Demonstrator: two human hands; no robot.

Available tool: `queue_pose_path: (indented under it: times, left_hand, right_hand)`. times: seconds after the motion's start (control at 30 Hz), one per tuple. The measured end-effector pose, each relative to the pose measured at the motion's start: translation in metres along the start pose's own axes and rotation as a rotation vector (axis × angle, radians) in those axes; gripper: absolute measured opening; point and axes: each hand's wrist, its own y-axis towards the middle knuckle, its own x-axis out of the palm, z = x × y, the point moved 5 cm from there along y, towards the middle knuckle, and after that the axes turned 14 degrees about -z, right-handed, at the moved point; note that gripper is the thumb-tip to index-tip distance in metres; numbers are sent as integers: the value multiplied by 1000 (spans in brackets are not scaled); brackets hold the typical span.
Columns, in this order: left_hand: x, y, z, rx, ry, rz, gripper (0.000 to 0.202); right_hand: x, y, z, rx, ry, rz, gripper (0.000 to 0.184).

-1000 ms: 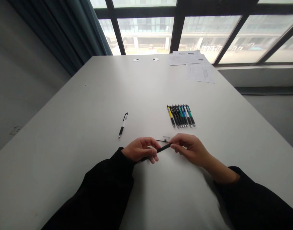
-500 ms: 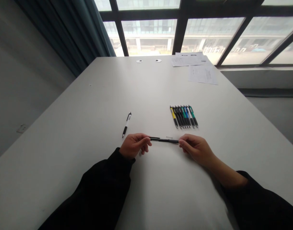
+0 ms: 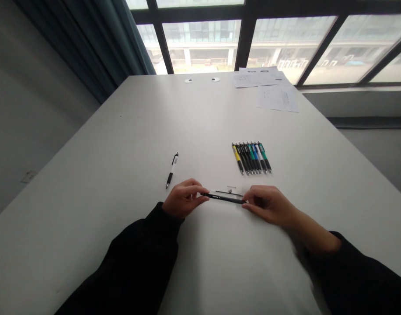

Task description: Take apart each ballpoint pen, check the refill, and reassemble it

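Note:
A black pen [image 3: 224,199] lies crosswise between my two hands, low over the table. My left hand [image 3: 185,199] pinches its left end between thumb and fingers. At the other end, the thumb and fingertips of my right hand [image 3: 269,203] are closed on the tip. Just behind the pen is a thin dark rod like a refill [image 3: 224,192], whose right end runs up to my right fingers. Beside it rests a small spring [image 3: 231,187], with a tiny dark piece [image 3: 230,191] next to it. A white pen with a black grip [image 3: 172,170] lies beyond my left hand.
Several pens [image 3: 252,158] in yellow, black, green, blue and white lie side by side on the white table [image 3: 105,175], beyond my right hand. Printed papers [image 3: 279,98] are at the far right edge. Windows and a dark curtain [image 3: 88,39] stand behind.
The pen between my hands has turned and come slightly nearer to me. The thin rod and tiny dark piece now show behind it. My hands have barely shifted.

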Motion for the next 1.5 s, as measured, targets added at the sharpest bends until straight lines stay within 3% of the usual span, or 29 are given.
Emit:
queue_pose_path:
  times: [0.37,0.7,0.97,1.07,1.27,1.4,1.5]
  left_hand:
    - [6,0,-6,48,277,-167,13]
    - [8,-3,-7,147,432,-179,17]
    - [7,-2,-9,101,463,-121,19]
    - [6,-2,-9,94,452,-107,19]
    - [4,-2,-8,88,449,-64,21]
    - [5,-2,-4,70,453,-48,22]
    - [3,-2,-8,-8,329,13,18]
  right_hand:
    - [1,2,-4,4,-156,-134,7]
    - [3,0,-7,7,-230,-185,8]
    - [3,1,-10,-21,-237,-151,10]
    - [2,-1,-9,-46,-251,-92,11]
    - [-9,-2,0,22,-302,191,19]
    - [-11,0,6,74,-266,230,21]
    - [-12,1,8,110,-237,235,23]
